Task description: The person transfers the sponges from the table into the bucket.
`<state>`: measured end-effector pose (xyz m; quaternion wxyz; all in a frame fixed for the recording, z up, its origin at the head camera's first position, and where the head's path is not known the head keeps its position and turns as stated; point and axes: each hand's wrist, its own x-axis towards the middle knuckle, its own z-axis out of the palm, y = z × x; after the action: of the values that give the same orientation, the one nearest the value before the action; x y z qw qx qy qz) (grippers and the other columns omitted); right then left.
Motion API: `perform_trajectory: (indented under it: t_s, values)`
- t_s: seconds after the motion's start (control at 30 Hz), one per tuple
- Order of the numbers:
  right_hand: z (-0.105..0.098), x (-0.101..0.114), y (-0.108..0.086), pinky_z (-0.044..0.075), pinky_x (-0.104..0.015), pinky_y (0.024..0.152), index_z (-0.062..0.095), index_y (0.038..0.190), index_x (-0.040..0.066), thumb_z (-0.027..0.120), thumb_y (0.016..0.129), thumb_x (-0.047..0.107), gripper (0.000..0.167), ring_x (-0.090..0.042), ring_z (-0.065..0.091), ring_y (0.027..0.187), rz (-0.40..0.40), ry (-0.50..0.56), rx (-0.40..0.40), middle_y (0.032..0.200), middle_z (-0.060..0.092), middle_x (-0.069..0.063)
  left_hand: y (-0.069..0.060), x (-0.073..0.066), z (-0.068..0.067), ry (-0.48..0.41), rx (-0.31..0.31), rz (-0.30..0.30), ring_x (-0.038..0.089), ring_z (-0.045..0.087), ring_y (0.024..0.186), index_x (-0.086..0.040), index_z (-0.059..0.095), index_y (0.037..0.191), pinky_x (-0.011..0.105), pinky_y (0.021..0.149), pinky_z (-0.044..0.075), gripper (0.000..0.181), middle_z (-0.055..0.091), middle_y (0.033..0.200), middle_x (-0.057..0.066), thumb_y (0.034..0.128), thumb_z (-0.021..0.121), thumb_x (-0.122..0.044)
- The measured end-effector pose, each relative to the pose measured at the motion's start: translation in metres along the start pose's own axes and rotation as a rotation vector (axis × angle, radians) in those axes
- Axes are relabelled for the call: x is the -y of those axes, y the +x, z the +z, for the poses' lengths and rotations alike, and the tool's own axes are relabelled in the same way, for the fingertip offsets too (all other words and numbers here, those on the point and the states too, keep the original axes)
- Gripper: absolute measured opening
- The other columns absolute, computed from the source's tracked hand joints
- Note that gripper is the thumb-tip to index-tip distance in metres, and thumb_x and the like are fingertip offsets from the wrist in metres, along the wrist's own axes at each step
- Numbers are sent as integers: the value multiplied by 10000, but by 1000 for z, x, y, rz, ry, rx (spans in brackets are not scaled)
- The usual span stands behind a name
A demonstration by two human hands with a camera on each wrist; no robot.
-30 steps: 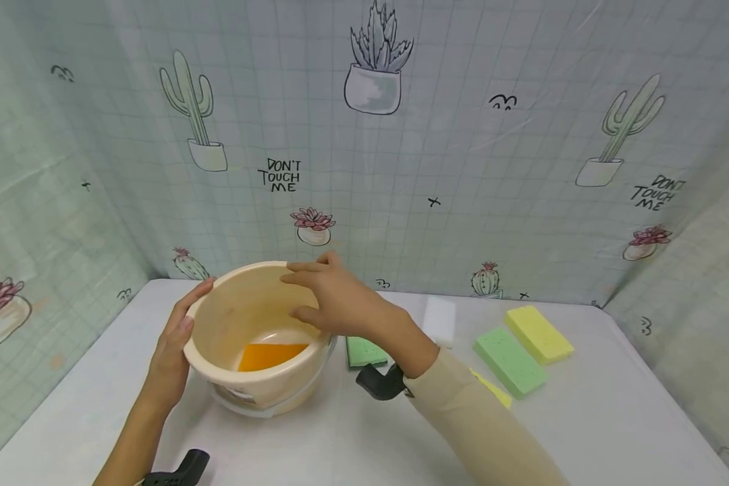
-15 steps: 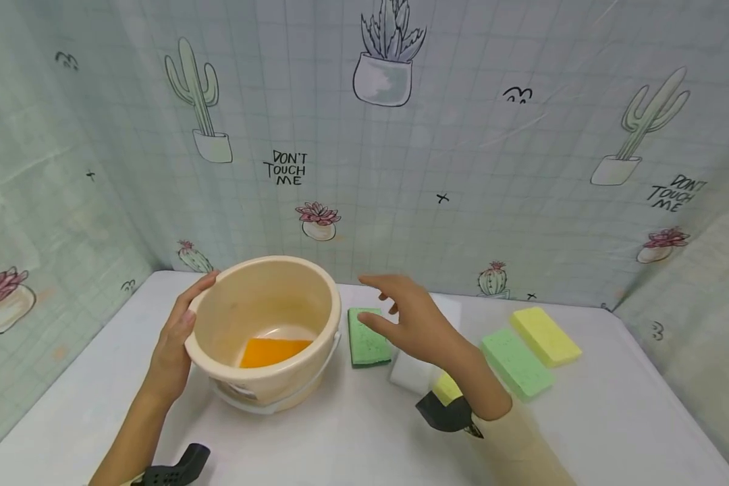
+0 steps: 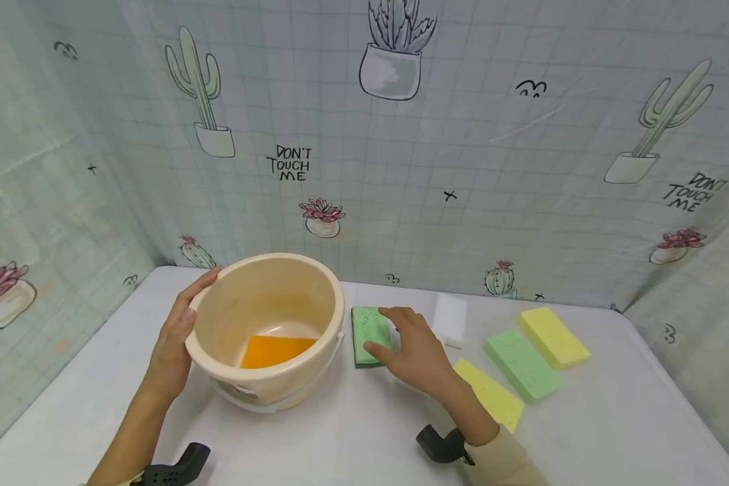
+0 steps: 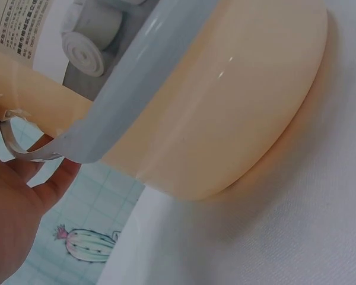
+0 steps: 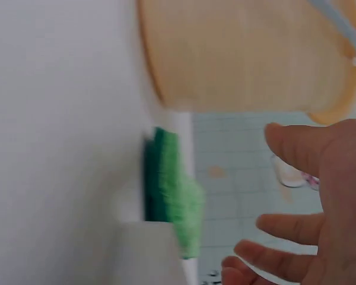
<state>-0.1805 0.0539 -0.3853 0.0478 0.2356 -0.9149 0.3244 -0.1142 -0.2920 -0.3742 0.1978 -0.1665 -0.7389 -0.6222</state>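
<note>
A cream bucket (image 3: 267, 290) with a pale handle stands at the left of the table, and an orange sponge (image 3: 277, 352) lies inside it. My left hand (image 3: 173, 344) holds the bucket's left side at the rim; in the left wrist view some of its fingers (image 4: 58, 184) show beside the handle's end. Just right of the bucket lies a green sponge (image 3: 369, 334) with a dark green underside. My right hand (image 3: 418, 354) hovers over that sponge's right edge, fingers spread and holding nothing. The right wrist view shows it apart from the sponge (image 5: 178, 196).
A white block (image 3: 449, 318) lies behind my right hand, and another white block (image 5: 145, 255) sits near the green sponge. Further right are a yellow sponge (image 3: 491, 395), a second green sponge (image 3: 522, 364) and another yellow sponge (image 3: 554, 336). A printed curtain (image 3: 364, 169) closes the back.
My right hand has drawn back from above the bucket, swung right, then come down near the green sponge. My left hand keeps its hold on the bucket. The head view has shifted slightly.
</note>
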Motion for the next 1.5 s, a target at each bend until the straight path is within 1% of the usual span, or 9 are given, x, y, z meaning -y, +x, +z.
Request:
perform_trajectory:
  t_s: [0.1, 0.2, 0.27, 0.37, 0.6, 0.8, 0.97, 1.23, 1.5]
  values:
    - [13, -3, -3, 469, -510, 858, 518, 1361, 88, 674, 842, 497, 678, -295, 481, 1181, 65, -24, -12, 1294, 524, -109, -1, 0, 1, -4, -3, -6, 177, 236, 1384, -85, 311, 1485, 155, 1033, 281, 508, 221, 1558, 52, 1006, 241, -239]
    - [23, -5, -6, 474, -513, 828, 514, 1356, 73, 688, 823, 508, 710, -317, 480, 1149, 122, -15, -57, 1255, 525, -145, -1, 1, 1, -3, -5, -10, 187, 226, 1390, -79, 308, 1485, 161, 1040, 275, 509, 218, 1559, 58, 1006, 238, -237]
    - [28, -6, -8, 475, -505, 824, 513, 1349, 55, 701, 810, 507, 727, -326, 479, 1132, 136, -12, -79, 1236, 529, -164, -1, 2, 1, -1, -2, -13, 189, 226, 1389, -80, 304, 1487, 161, 1039, 277, 510, 213, 1560, 56, 1006, 236, -233]
    - [34, -8, -8, 464, -487, 841, 502, 1348, 28, 723, 785, 513, 775, -327, 478, 1109, 128, -24, -95, 1218, 536, -178, -1, 1, 1, 2, 0, -12, 189, 227, 1389, -81, 304, 1487, 160, 1036, 282, 508, 212, 1561, 54, 1006, 235, -229]
    - [43, -10, -6, 422, -463, 858, 476, 1348, -18, 754, 727, 553, 888, -312, 461, 1057, 124, -70, -92, 1159, 508, -177, 0, -2, -1, -21, -6, -11, 188, 256, 1368, -88, 310, 1487, 156, 1016, 308, 512, 216, 1558, 56, 1004, 244, -244]
    - [48, -12, -6, 420, -460, 852, 465, 1348, -33, 716, 735, 608, 922, -305, 461, 1032, 100, -159, -106, 1122, 506, -175, 0, -2, -1, -31, -20, -41, 206, 258, 1363, -82, 310, 1485, 169, 1021, 309, 519, 224, 1553, 57, 1002, 242, -257]
    - [49, -14, -8, 429, -445, 858, 458, 1359, -20, 729, 706, 623, 956, -310, 474, 1045, 93, -218, -108, 1129, 534, -181, 0, -1, 1, -30, -27, -56, 225, 286, 1340, -83, 301, 1490, 176, 1022, 314, 522, 239, 1544, 66, 1005, 238, -264]
    - [53, -16, -9, 423, -448, 877, 477, 1339, -31, 762, 709, 545, 900, -322, 485, 1081, 99, -266, -141, 1167, 551, -184, 0, 2, 1, -30, -28, -52, 217, 278, 1345, -85, 302, 1491, 175, 1027, 305, 525, 233, 1548, 60, 1004, 241, -273]
    - [54, -15, -7, 406, -458, 910, 478, 1342, -56, 732, 719, 355, 788, -347, 480, 1110, 122, -227, -145, 1226, 550, -201, -1, 2, 1, -36, -27, -45, 219, 279, 1340, -87, 308, 1488, 170, 1023, 307, 523, 242, 1543, 59, 1003, 251, -274]
